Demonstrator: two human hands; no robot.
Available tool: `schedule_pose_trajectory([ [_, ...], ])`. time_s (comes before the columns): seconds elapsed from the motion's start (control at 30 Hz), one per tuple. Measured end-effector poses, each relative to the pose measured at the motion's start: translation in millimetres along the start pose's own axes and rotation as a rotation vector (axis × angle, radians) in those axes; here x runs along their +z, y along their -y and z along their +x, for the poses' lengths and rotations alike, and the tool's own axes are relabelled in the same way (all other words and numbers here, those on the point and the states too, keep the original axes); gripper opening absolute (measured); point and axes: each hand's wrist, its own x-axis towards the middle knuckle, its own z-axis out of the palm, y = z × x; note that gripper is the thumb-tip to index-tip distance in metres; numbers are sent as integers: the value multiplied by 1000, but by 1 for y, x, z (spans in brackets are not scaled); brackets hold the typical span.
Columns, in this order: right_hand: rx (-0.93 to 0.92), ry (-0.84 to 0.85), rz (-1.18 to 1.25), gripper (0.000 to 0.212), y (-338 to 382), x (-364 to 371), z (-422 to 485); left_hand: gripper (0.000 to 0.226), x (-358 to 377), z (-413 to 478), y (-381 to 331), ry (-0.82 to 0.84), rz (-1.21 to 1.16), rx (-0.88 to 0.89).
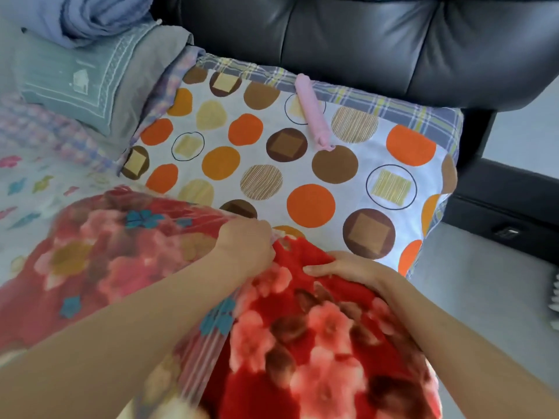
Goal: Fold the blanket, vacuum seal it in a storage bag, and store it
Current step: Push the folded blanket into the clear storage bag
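Bed (375,152): covered with a sheet printed in orange and brown circles, and it serves as the work surface. A black padded backrest (363,40) stands behind it. A stack of folded bedding (78,74) lies at the far left, and a pink roll (313,111) lies on the sheet, well apart from the work.

Blanket (317,334): red floral fleece, bundled thick, at the near edge of the bed. It is part-way into the storage bag (99,261). The left portion shows dulled through the plastic; the right portion is bare and outside.

Handling, judged:
- The blanket looks soft, bulky and springy, and moderately heavy for its size. It should compress under the palm and puff back when released. Best taken by the bare end of the bundle and pushed in, not pulled by a loose layer, or the fold could come undone.
- The bag is thin, slick film printed with small flowers. It is limp and likely to bunch against fleece, so hold it at the mouth rim and draw it over the bundle.

Left hand (246,246): fingers curled tight, gripping the bag's mouth edge where it meets the bare fleece. The view is somewhat blurred.

Right hand (348,266): palm down on the far end of the bare blanket, fingers bent into the pile. I cannot tell whether it clasps a fold or only presses.
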Motion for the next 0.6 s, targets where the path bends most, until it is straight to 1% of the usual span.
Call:
schedule_pose_trajectory([
  [0.07, -67, -207, -134, 31, -4, 9, -4, 19, -1, 3, -1, 41, 78, 46],
  [0.13, -140, -403, -236, 33, 0, 29, -18, 20, -6, -1, 2, 59, 131, 132],
  [0.17, -173, -491, -264, 33, 6, 42, -27, 18, -7, -5, 7, 33, 113, 169],
  [0.2, -212, -567, -255, 33, 13, 57, -34, 16, -9, -8, 12, -7, 26, 174],
  [0.23, -270, -615, -205, 32, 21, 72, -38, 22, -11, -12, 18, -42, -92, 176],
  [0.3, -375, -658, -13, 27, 37, 101, -35, 33, -14, -19, 20, -126, -350, 197],
  [0.33, -381, -688, 88, 28, 40, 113, -29, 37, -16, -24, 16, -177, -445, 200],
  [0.4, -328, -771, 208, 42, 33, 124, -15, 40, -8, -25, 1, -290, -630, 150],
  [0.43, -304, -800, 216, 45, 24, 122, -8, 38, -2, -22, -8, -327, -700, 120],
  [0.47, -283, -801, 196, 41, 14, 117, -4, 34, 6, -15, -17, -327, -720, 105],
  [0.5, -256, -782, 158, 34, 6, 110, -1, 29, 13, -9, -27, -313, -680, 92],
  [0.53, -244, -761, 102, 29, 0, 102, 0, 27, 18, -4, -38, -288, -606, 84],
  [0.57, -238, -758, 20, 28, -3, 94, -2, 25, 19, 0, -45, -266, -500, 94],
  [0.6, -228, -777, -99, 34, -5, 83, -6, 23, 17, 2, -49, -234, -380, 123],
])
